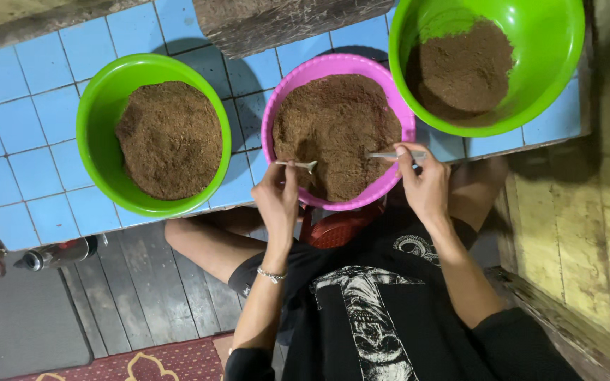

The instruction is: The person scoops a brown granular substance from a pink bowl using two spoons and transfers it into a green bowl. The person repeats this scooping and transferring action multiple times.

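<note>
A pink bowl point(272, 113) full of brown powder sits on the blue tiled surface right in front of me. My left hand point(277, 194) is at its near rim, holding a small metal spoon point(303, 166) over the powder. My right hand point(423, 180) rests at the bowl's right rim, pinching a second metal spoon point(384, 156) whose tip lies on the powder.
Two green bowls hold the same brown powder, one at the left point(100, 106) and a larger one at the upper right point(552, 63). A dark bottle point(58, 254) lies on the wooden floor at the left. A yellow wooden wall point(601, 212) runs along the right.
</note>
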